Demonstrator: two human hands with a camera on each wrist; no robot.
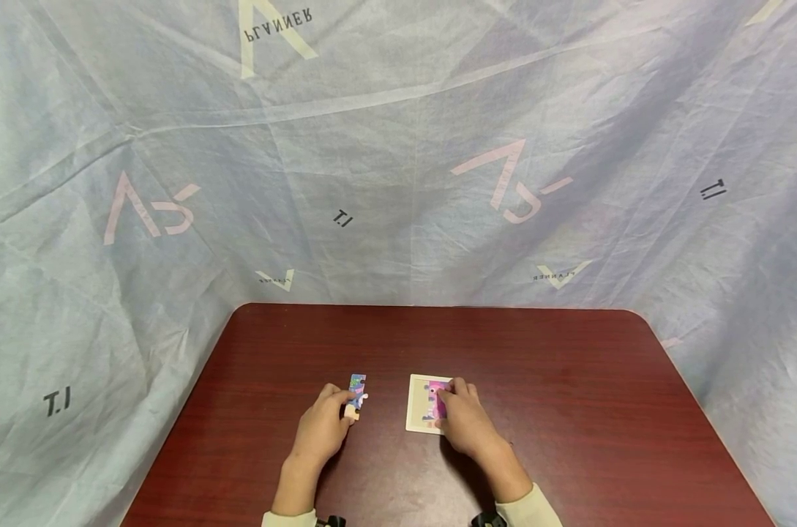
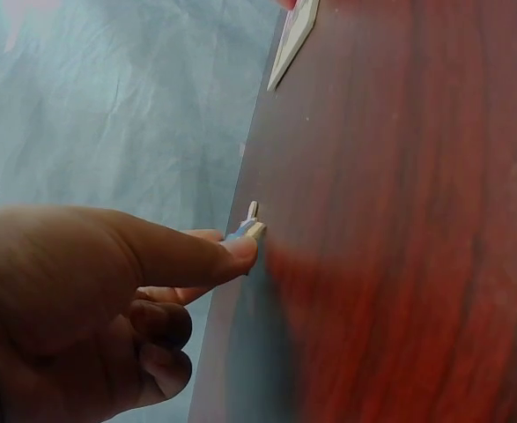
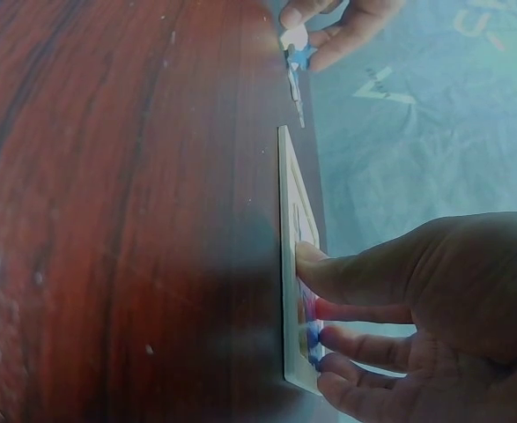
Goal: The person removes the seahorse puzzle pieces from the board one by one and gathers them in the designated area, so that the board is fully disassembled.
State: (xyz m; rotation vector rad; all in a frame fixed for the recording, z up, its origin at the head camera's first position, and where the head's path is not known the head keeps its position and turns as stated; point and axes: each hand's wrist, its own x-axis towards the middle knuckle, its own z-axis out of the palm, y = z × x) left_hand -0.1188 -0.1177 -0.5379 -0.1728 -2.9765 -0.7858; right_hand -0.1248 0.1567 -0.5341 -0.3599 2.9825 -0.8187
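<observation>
My left hand pinches a narrow strip of joined jigsaw puzzle pieces, blue, green and white, between thumb and fingers. In the left wrist view its edge peeks out past the thumb, close over the table. To the right, a pale puzzle tray lies flat with pink and purple pieces along its right part. My right hand rests on those pieces, thumb and fingertips touching them from above. That hand hides the right side of the tray.
A reddish-brown wooden table with rounded far corners carries everything. Grey printed cloth hangs behind it and along both sides. Bare tabletop shows between the strip and the tray.
</observation>
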